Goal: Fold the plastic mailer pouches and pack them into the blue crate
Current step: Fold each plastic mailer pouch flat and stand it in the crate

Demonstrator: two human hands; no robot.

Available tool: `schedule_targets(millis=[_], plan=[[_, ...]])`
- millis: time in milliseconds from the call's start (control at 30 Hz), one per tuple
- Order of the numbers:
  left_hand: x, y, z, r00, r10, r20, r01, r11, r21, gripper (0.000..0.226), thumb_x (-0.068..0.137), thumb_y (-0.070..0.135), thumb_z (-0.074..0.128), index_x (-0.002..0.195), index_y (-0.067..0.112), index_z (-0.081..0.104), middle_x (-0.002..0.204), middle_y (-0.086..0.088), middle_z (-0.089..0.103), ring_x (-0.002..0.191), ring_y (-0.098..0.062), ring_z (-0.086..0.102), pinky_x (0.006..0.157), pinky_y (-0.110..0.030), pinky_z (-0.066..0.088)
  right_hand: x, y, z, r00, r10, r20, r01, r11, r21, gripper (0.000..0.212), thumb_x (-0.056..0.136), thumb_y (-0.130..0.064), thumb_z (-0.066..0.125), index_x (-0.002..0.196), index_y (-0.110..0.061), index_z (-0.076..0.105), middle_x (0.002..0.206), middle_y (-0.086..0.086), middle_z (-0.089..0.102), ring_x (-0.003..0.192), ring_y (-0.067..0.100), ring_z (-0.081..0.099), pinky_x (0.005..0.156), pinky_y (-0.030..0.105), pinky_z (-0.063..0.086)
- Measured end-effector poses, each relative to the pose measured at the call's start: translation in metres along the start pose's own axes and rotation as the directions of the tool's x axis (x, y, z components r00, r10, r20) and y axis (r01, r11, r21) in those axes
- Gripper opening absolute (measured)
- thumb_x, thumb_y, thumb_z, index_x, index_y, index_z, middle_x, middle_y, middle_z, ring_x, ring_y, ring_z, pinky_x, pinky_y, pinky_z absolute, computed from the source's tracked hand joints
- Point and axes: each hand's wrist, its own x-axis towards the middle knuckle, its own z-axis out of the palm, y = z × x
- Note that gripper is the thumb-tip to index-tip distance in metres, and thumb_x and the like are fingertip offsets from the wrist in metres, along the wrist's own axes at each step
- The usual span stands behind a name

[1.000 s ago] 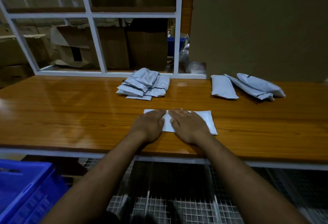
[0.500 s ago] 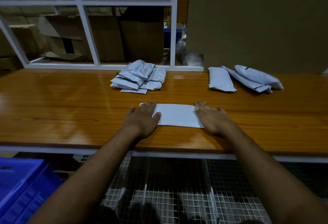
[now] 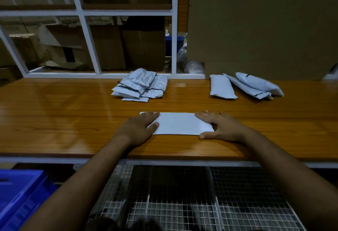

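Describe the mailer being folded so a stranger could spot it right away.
On the wooden table, look at the near edge, between the left hand and right hand. The flat mailer lies alone, pressed smooth, unlike the loose pile and three stuffed pouches behind.

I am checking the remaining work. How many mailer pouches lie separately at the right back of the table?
3: a flat pouch on the left, a middle pouch leaning against the right pouch. The pile at the centre back is separate; more could hide beneath these.

We see a glossy brown wooden table (image 3: 54,117) across mid-frame, a white metal frame (image 3: 87,35) upper left, brown cardboard boxes (image 3: 109,48) behind it, and a wire mesh shelf (image 3: 182,203) below.
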Motion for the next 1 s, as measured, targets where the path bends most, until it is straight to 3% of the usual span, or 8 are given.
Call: schedule_targets(millis=[100, 267, 367, 467, 533, 733, 867, 1000], plan=[[0.000, -0.010, 0.002, 0.997, -0.044, 0.055, 0.039, 0.995, 0.091, 0.059, 0.099, 0.068, 0.014, 0.155, 0.053, 0.007, 0.168, 0.012, 0.008, 0.155, -0.015, 0.005, 0.123, -0.054, 0.003, 0.007, 0.003, -0.004, 0.994, 0.043, 0.096, -0.038, 0.998, -0.058, 0.109, 0.064, -0.101, 0.035, 0.153, -0.054, -0.007, 0.167, -0.012, 0.001, 0.154, 0.013, -0.002, 0.122, 0.057, -0.004], [-0.003, -0.006, -0.002, 0.997, -0.028, 0.078, 0.023, 0.997, 0.067, 0.065, 0.099, 0.069, 0.012, 0.158, 0.045, 0.002, 0.168, 0.010, 0.001, 0.155, -0.014, -0.003, 0.123, -0.051, -0.004, 0.007, -0.010, -0.020, 0.966, 0.105, 0.238, -0.086, 0.992, -0.090, 0.109, 0.073, -0.089, 0.037, 0.157, -0.040, -0.012, 0.166, -0.012, -0.011, 0.153, 0.017, -0.011, 0.120, 0.061, -0.007], [-0.005, -0.004, -0.005, 0.999, -0.025, -0.042, 0.025, 1.000, -0.011, 0.062, 0.104, 0.057, 0.015, 0.161, 0.032, 0.009, 0.168, 0.007, 0.004, 0.154, -0.011, -0.004, 0.124, -0.044, -0.005, 0.012, -0.028, -0.028, 0.986, 0.149, 0.067, -0.148, 0.989, -0.022, 0.093, 0.083, -0.080, 0.021, 0.160, -0.031, 0.007, 0.168, -0.007, 0.001, 0.154, 0.016, -0.004, 0.122, 0.056, -0.003], [0.000, 0.007, -0.009, 0.990, -0.003, -0.140, -0.007, 0.997, -0.072, 0.056, 0.108, 0.044, 0.030, 0.160, 0.023, 0.022, 0.167, 0.003, 0.018, 0.154, -0.015, 0.012, 0.123, -0.035, 0.012, 0.024, -0.066, -0.024, 0.979, 0.078, -0.190, -0.088, 0.995, -0.046, 0.061, 0.101, -0.058, 0.036, 0.152, -0.025, 0.035, 0.161, 0.002, 0.031, 0.148, 0.022, 0.027, 0.116, 0.044, 0.028], [0.005, 0.014, -0.007, 0.987, -0.001, -0.161, -0.013, 0.996, -0.087, 0.053, 0.108, 0.039, 0.034, 0.158, 0.022, 0.029, 0.164, 0.001, 0.027, 0.150, -0.016, 0.025, 0.120, -0.032, 0.021, 0.034, -0.090, -0.012, 0.984, 0.035, -0.175, -0.045, 0.997, -0.055, 0.051, 0.104, -0.047, 0.044, 0.150, -0.025, 0.039, 0.157, 0.003, 0.039, 0.141, 0.023, 0.038, 0.109, 0.039, 0.035], [0.014, 0.011, 0.008, 0.994, -0.082, -0.067, 0.080, 0.996, -0.030, 0.059, 0.108, 0.047, 0.025, 0.160, 0.021, 0.023, 0.166, 0.000, 0.021, 0.153, -0.018, 0.018, 0.122, -0.035, 0.016, 0.055, -0.093, 0.026, 0.988, 0.053, -0.143, -0.070, 0.991, -0.117, 0.062, 0.107, -0.050, 0.020, 0.160, -0.018, 0.018, 0.166, 0.003, 0.019, 0.153, 0.020, 0.016, 0.123, 0.041, 0.015], [0.016, 0.000, 0.013, 0.984, -0.179, -0.008, 0.179, 0.982, 0.060, 0.072, 0.100, 0.067, 0.014, 0.161, 0.031, 0.011, 0.168, 0.010, 0.008, 0.154, -0.012, 0.006, 0.123, -0.052, -0.001, 0.051, -0.083, 0.024, 0.979, 0.172, -0.107, -0.187, 0.970, -0.155, 0.074, 0.102, -0.062, 0.012, 0.161, -0.018, 0.008, 0.168, 0.001, 0.009, 0.154, 0.018, 0.011, 0.124, 0.045, 0.010], [0.017, -0.003, 0.013, 0.986, -0.164, 0.008, 0.163, 0.982, 0.095, 0.075, 0.097, 0.071, 0.009, 0.161, 0.032, 0.008, 0.168, 0.010, 0.006, 0.155, -0.012, 0.005, 0.122, -0.056, -0.004, 0.040, -0.067, 0.013, 0.979, 0.197, -0.052, -0.200, 0.977, -0.079, 0.060, 0.107, -0.049, 0.009, 0.161, -0.023, 0.006, 0.168, -0.005, 0.004, 0.154, 0.014, 0.006, 0.124, 0.050, 0.006]])
